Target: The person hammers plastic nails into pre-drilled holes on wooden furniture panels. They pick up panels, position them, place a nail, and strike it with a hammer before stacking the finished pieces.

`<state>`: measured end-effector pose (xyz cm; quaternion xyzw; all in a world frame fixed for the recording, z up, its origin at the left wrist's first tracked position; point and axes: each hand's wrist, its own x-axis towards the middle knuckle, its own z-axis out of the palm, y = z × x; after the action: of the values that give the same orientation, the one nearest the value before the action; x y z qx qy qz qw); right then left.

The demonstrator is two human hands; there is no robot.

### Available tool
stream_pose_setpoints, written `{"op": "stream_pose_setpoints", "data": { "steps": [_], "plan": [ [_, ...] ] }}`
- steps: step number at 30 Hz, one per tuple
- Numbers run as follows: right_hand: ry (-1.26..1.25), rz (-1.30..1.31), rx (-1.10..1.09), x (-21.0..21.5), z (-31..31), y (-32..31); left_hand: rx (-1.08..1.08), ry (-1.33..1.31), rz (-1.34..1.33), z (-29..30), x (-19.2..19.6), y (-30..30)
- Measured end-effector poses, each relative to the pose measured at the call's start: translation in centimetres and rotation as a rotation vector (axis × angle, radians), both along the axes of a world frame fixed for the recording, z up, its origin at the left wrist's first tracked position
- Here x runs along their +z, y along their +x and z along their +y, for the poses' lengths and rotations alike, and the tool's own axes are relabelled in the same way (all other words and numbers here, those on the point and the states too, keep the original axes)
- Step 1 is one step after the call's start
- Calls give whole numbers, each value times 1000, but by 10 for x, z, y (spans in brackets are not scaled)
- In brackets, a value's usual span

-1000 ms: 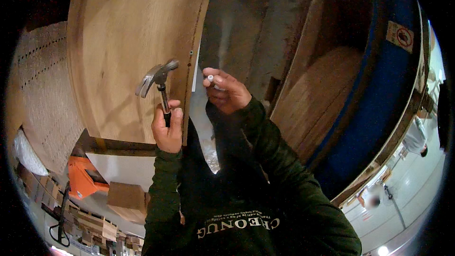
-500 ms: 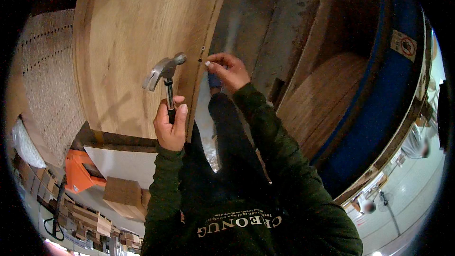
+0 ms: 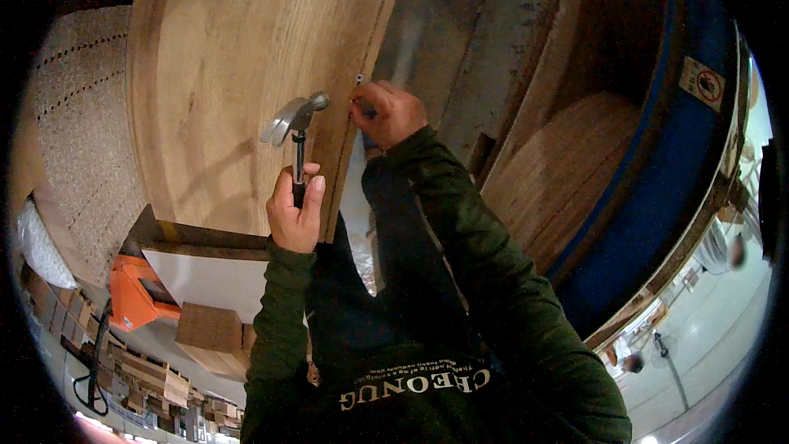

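My left hand [image 3: 296, 207] is wrapped round the dark handle of a claw hammer [image 3: 301, 118], whose metal head points up over the wood-grain panels. At the edge of the top panel [image 3: 246, 49], my right hand [image 3: 389, 115] has its thumb and fingers pinched together, touching the edge. A small white piece showed in these fingers a moment ago; now they hide it. Just above my fingertips a small round fitting or hole [image 3: 359, 79] shows in the panel's edge.
Left of me stands a stack of boards with rows of holes [image 3: 82, 99]. An orange pallet jack [image 3: 138, 294] and a carton [image 3: 212, 337] are at the lower left. A machine with a blue band [image 3: 641, 222] curves along the right. Other people are far off at the right.
My right hand has moved slightly left and tilted, bringing its pinched fingers against the panel edge, and the white piece is out of sight. The hammer has shifted slightly right.
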<state>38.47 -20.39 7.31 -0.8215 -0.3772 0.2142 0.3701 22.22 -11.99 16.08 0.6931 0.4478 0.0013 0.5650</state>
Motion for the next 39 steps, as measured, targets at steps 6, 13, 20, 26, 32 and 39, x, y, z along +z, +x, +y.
{"op": "stream_pose_setpoints", "data": {
  "steps": [6,13,20,26,32,39],
  "plan": [
    [-73,307,-195,14,-8,-4,-101,151,-57,-6,-11,-5],
    [295,995,-774,-45,-47,-27,-440,514,144,-6,-58,2],
    [253,1593,-806,-33,-74,-32,-282,496,-122,-12,-54,-11],
    [109,1523,-780,-12,-57,-23,-305,496,-132,-7,-42,8],
    [90,1513,-729,-18,-54,-10,-419,510,138,-5,-49,5],
    [82,1532,-757,-26,-57,-16,-477,506,259,-3,-51,3]
  ]
}}
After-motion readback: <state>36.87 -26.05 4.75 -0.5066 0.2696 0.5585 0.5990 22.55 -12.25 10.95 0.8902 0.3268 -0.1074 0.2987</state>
